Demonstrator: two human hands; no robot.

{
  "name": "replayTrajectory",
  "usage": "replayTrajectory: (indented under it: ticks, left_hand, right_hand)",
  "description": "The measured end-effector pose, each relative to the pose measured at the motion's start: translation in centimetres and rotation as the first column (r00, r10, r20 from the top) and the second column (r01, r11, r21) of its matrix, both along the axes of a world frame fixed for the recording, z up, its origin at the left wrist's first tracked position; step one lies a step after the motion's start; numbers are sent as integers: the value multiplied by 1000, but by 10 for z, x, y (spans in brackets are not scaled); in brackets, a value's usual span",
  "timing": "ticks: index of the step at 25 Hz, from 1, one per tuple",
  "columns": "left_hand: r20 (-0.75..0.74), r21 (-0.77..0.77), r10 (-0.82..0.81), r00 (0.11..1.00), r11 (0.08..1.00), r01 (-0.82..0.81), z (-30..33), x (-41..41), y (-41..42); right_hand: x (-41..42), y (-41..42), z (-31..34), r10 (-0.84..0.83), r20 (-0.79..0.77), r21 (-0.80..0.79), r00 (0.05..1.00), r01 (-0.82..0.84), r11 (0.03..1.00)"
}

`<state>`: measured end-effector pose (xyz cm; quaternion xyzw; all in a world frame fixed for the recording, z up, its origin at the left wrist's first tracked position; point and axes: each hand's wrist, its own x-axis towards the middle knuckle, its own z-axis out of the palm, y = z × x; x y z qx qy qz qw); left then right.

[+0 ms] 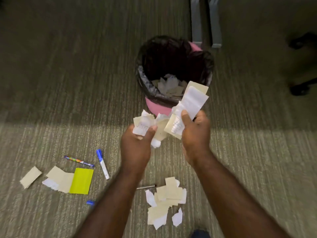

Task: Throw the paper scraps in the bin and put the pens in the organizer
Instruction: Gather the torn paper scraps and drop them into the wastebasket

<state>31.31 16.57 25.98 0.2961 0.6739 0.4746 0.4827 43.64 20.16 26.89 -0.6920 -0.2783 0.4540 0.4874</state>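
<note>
A pink bin (158,108) lined with a black bag stands on the carpet, with paper scraps inside. My left hand (135,148) grips crumpled paper scraps (145,123) just in front of the bin. My right hand (195,133) grips a bunch of larger paper pieces (192,100) that reaches over the bin's near rim. On the floor lie a white and blue marker (103,164), a multicoloured pen (78,161), a dark pen (145,187) and a blue pen (91,202) partly hidden by my left arm. No organizer is in view.
Loose scraps lie in a pile (164,203) between my arms and in a group at the left with a yellow-green sheet (82,181). Grey desk legs (205,21) stand behind the bin. A chair's black wheeled base (301,66) is at the right.
</note>
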Motion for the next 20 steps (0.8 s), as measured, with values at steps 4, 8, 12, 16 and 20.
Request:
replayTrajectory:
  ticks: [4,8,12,16,20]
  left_hand:
    - [10,-2,-12,1000,1000,12,31,24,88]
    - [253,-57,-140,957,986,159,58,40,154]
    - [413,36,-108,904,994,103,39,27,129]
    - [207,162,-33,978,987,-1,-11,11,57]
    - [-29,82,-134,991,987,136,-77,1,-35]
  right_hand:
    - [3,82,23,12,87,-100,996,-4,995]
    - [12,113,41,279,156,-113,947,-264,958]
    - [24,69,19,310,181,27,933,-320,947]
    - [45,-3,-29,166,301,108,939,-207,972]
    - [57,-76,-94,284,438,-57,853,-289,956]
